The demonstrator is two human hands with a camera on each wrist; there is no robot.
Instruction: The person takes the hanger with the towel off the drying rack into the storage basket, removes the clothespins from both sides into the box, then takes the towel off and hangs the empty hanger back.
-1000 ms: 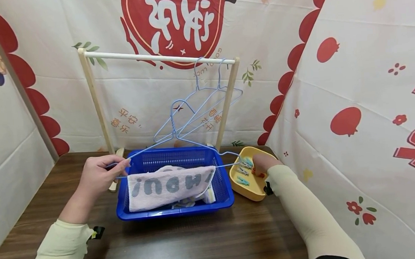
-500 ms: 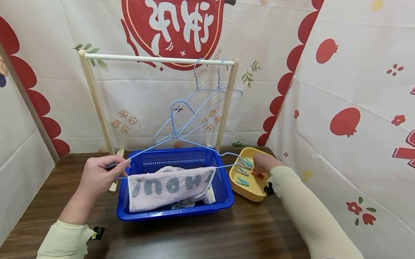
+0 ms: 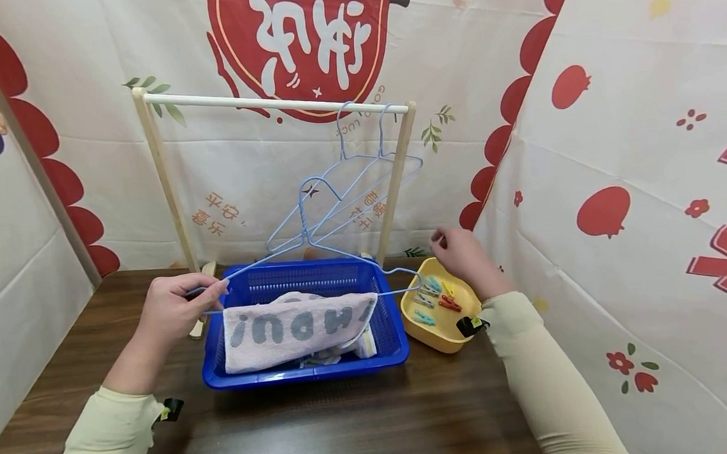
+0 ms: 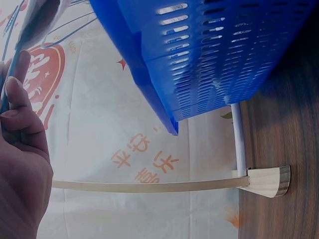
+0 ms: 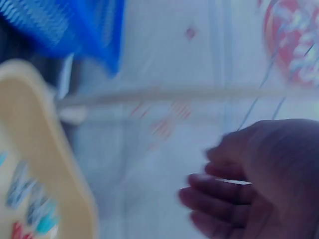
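My left hand (image 3: 177,304) grips the left end of a blue wire hanger (image 3: 303,217), its hook pointing up. Over the hanger's lower bar hangs a pale pink towel (image 3: 301,331) with grey letters, in front of the blue basket (image 3: 310,376). In the left wrist view, my left fingers (image 4: 30,129) curl round the wire. My right hand (image 3: 465,255) is raised over the back of the yellow bin (image 3: 436,340); its fingers are loosely bent in the blurred right wrist view, with nothing visible between them. Several clothespins (image 3: 449,303) lie in the bin.
Behind the basket stands a drying rack with a white rail (image 3: 256,103) and wooden posts (image 3: 163,173). Two more blue hangers (image 3: 359,156) hang at its right end. More cloth (image 3: 364,345) lies in the basket. Printed sheets (image 3: 614,135) wall the wooden table (image 3: 326,431).
My right hand has come up out of the yellow bin and moved back, uncovering red and yellow clothespins. My left hand, the hanger and the towel have stayed nearly still.
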